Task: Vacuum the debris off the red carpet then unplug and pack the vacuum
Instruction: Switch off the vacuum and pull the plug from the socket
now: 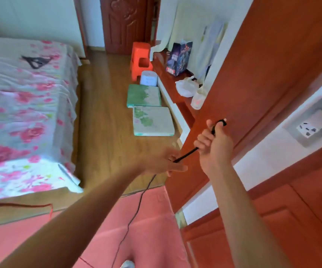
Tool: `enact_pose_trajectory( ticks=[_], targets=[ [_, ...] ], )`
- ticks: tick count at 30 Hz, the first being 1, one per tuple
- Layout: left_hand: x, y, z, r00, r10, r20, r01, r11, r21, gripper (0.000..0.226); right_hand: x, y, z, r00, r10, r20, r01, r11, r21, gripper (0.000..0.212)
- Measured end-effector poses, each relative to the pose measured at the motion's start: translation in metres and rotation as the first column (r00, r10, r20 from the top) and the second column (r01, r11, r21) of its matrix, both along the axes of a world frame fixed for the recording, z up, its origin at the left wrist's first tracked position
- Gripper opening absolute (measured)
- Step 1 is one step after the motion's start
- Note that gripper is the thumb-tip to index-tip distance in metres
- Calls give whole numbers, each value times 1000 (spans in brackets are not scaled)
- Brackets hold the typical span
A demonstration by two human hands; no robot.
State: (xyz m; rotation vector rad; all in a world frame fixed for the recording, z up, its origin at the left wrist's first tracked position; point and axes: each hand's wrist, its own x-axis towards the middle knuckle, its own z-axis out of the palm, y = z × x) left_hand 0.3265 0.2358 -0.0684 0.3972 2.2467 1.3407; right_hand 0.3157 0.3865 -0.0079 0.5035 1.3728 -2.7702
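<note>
Far left, around 9 o'clock, there's the bed (26, 105) with a rosy floral sheet, and a thin red string (21, 205) lying on the wood floor below it. The red carpet (148, 229) fills the bottom, from 7 to about 5 o'clock. The vacuum's black cord (137, 207) snakes up across the carpet from 6 o'clock straight into the left hand (162, 163), just right of centre. It's a bit blurry, but the fingers look loosely wrapped around the cord, which runs through the palm. Up at 12 o'clock from that hand, two flat cushions (152, 120) sit on the floor along the wall unit, with a red plastic stool (140, 59) behind them. From the left hand, the cord goes taut toward 2 o'clock into the right hand (214, 144), which has a closed fist on it, with the thumb pressed up by the plug (221, 122). The plug is in the air in front of the red wooden door (262, 74), and it's not in the wall. The socket (309, 130) is well off at 3 o'clock from the plug.
</note>
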Motion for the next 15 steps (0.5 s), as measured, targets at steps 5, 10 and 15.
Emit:
enact_pose_trajectory(
  ticks=[5, 10, 15],
  targets=[
    [68, -30, -66, 988, 133, -79, -148, 960, -238, 23, 46, 6, -23, 969, 228, -96, -225, 973, 43, 36],
    [114, -50, -81, 839, 493, -230, -541, 798, -264, 21, 81, 25, -52, 907, 418, -48, -416, 908, 47, 38],
    [180, -40, -81, 618, 674, -406, -783, 572, -243, 11, 115, 58, -88, 840, 519, 158, -490, 851, -191, 37]
  ],
)
